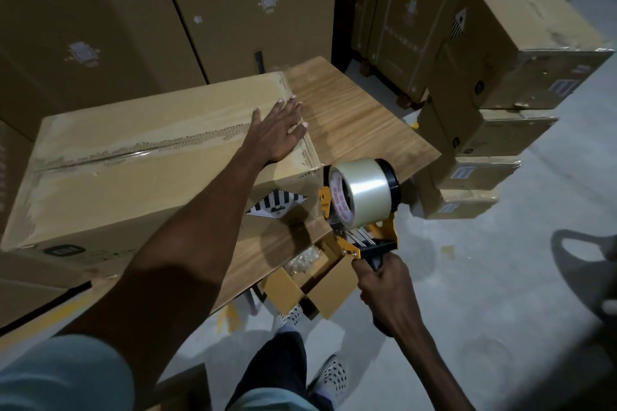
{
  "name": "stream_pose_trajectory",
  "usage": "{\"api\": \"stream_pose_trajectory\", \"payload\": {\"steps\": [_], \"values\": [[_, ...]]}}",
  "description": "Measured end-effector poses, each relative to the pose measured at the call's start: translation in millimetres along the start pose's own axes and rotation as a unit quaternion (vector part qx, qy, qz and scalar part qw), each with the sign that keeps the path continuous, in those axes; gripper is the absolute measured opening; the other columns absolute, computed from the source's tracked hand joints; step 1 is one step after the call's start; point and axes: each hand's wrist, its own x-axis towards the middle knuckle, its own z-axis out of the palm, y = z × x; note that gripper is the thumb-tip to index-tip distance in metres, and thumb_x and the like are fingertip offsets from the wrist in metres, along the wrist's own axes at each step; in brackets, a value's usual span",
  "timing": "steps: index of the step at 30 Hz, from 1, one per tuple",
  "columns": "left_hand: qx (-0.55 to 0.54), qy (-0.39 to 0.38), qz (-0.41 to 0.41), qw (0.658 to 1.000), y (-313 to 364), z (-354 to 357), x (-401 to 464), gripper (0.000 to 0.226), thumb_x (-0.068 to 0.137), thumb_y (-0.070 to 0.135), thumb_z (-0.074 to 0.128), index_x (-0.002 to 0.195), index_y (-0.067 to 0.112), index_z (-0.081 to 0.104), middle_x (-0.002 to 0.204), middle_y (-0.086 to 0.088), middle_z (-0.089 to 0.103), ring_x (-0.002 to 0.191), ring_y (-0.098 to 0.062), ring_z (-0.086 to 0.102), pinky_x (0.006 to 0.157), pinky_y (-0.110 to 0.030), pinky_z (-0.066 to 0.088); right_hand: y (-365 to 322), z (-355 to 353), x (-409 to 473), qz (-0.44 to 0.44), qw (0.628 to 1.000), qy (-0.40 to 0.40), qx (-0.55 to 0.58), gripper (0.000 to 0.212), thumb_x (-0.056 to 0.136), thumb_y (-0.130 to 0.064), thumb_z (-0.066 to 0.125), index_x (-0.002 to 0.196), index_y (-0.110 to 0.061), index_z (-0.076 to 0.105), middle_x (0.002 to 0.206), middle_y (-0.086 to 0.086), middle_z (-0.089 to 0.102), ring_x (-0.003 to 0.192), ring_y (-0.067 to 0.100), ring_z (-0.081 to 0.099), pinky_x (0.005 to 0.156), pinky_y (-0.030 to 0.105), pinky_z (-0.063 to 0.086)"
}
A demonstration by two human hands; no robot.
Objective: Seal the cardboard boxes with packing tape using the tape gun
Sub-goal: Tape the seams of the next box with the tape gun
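Observation:
A long cardboard box (140,177) lies on a wooden table (350,123), its top seam running lengthwise with clear tape over part of it. My left hand (278,132) lies flat, fingers straight, on the box's right end near the seam. My right hand (384,284) grips the black handle of a yellow tape gun (360,207), which carries a large roll of clear tape. The tape gun hovers just off the box's right end, at the table's near edge, apart from the box.
Tall cardboard cartons (167,10) form a wall behind the table. A stack of smaller boxes (500,110) stands on the concrete floor at the right. An open small box (310,284) sits under the table near my feet. A dark bag (587,264) lies at the far right.

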Motion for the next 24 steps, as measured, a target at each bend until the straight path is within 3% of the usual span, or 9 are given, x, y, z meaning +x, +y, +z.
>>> {"api": "stream_pose_trajectory", "payload": {"steps": [4,8,11,13,15,18,21,24], "values": [[0.002,0.0,0.002,1.0,-1.2,1.6,-0.2,0.062,0.107,0.054,0.019,0.162,0.025,0.011,0.169,0.008,-0.002,0.155,-0.014,-0.001,0.121,-0.058,-0.004,-1.9,4.7,6.4,-0.018,0.999,-0.01,-0.039,0.035,0.093,-0.016,0.064,0.064,-0.019,0.045,0.052,-0.006,0.044,0.049,0.011,0.043,0.051,0.027,0.034],[0.002,0.002,0.002,1.0,-1.0,1.9,-0.3,0.063,0.107,0.053,0.019,0.162,0.024,0.01,0.169,0.008,-0.002,0.155,-0.014,-0.001,0.121,-0.058,-0.004,2.1,13.3,17.6,-0.003,0.999,-0.015,-0.04,0.028,0.094,-0.016,0.064,0.07,-0.016,0.051,0.058,-0.001,0.049,0.054,0.013,0.046,0.054,0.03,0.038],[-0.001,0.001,0.002,1.0,-0.8,2.1,0.1,0.063,0.107,0.054,0.019,0.162,0.024,0.01,0.169,0.008,-0.002,0.155,-0.013,-0.002,0.121,-0.058,-0.005,-1.4,26.9,20.5,0.025,0.999,-0.03,0.019,0.016,0.091,-0.025,0.065,0.082,-0.014,0.058,0.064,0.002,0.056,0.057,0.018,0.052,0.055,0.039,0.046],[-0.003,0.0,0.001,1.0,-1.4,1.9,0.6,0.063,0.107,0.053,0.02,0.162,0.024,0.01,0.169,0.009,-0.002,0.155,-0.013,-0.002,0.121,-0.058,-0.005,-6.6,34.4,20.9,0.054,0.992,-0.043,0.105,0.025,0.09,-0.027,0.064,0.091,-0.003,0.06,0.064,0.008,0.055,0.055,0.022,0.051,0.052,0.037,0.045],[-0.004,0.0,0.001,1.0,-2.2,1.9,1.9,0.062,0.107,0.053,0.02,0.162,0.025,0.01,0.169,0.009,-0.002,0.155,-0.013,-0.002,0.121,-0.058,-0.005,-11.5,36.1,22.9,0.093,0.977,-0.067,0.177,0.022,0.095,-0.014,0.059,0.088,0.006,0.052,0.061,0.014,0.047,0.05,0.023,0.045,0.047,0.032,0.041],[-0.011,-0.005,0.002,1.0,-4.5,3.0,3.1,0.063,0.107,0.054,0.02,0.162,0.026,0.01,0.168,0.01,-0.003,0.155,-0.012,-0.002,0.121,-0.058,-0.006,-20.0,32.9,19.7,0.134,0.96,-0.092,0.227,0.01,0.095,-0.005,0.053,0.085,-0.004,0.052,0.058,0.012,0.045,0.047,0.021,0.042,0.043,0.028,0.038],[-0.015,-0.007,0.005,1.0,-6.2,2.7,4.4,0.063,0.107,0.054,0.02,0.162,0.026,0.01,0.168,0.01,-0.003,0.155,-0.012,-0.002,0.121,-0.058,-0.006,-14.5,35.8,19.2,0.115,0.967,-0.065,0.219,0.014,0.093,-0.005,0.055,0.08,-0.002,0.051,0.06,0.012,0.045,0.05,0.023,0.042,0.044,0.03,0.039],[-0.017,-0.008,0.011,1.0,-7.8,2.1,3.8,0.063,0.107,0.055,0.02,0.162,0.026,0.01,0.168,0.01,-0.003,0.155,-0.012,-0.002,0.121,-0.058,-0.005,0.6,38.4,15.1,0.061,0.988,-0.016,0.139,0.029,0.089,-0.021,0.062,0.076,0.003,0.051,0.058,0.01,0.047,0.052,0.023,0.045,0.049,0.035,0.041]]}}
